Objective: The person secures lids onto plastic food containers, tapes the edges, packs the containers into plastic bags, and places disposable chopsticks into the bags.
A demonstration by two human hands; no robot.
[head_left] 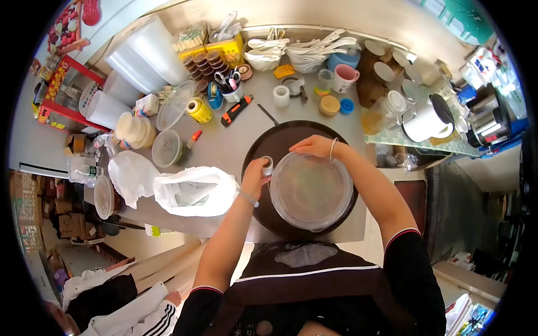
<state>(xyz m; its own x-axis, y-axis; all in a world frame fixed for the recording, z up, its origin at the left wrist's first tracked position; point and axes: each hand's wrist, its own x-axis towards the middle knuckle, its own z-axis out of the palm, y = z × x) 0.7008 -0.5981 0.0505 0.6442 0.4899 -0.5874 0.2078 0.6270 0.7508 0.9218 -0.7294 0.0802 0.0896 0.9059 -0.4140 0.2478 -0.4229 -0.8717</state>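
Observation:
A large round plastic bowl with a clear lid [311,190] stands on a dark round tray [259,204] in front of me. My left hand [255,175], at the bowl's left side, is closed around a small roll of clear tape [268,166]. At the lid's far edge, my right hand [315,147] has its fingers pressed together on the rim. Its fingertips point left, toward the tape. Whether a strip of tape runs between the hands is too faint to tell. The bowl's contents look blurred and greenish through the lid.
Left of the tray sits an open white plastic bag [196,193], beside a lidded tub [167,148]. Behind lie a box cutter [236,111], a white tape roll [281,96] and a pink mug [344,78]. A kettle [428,120] stands right. Another person's sleeve [131,305] shows lower left.

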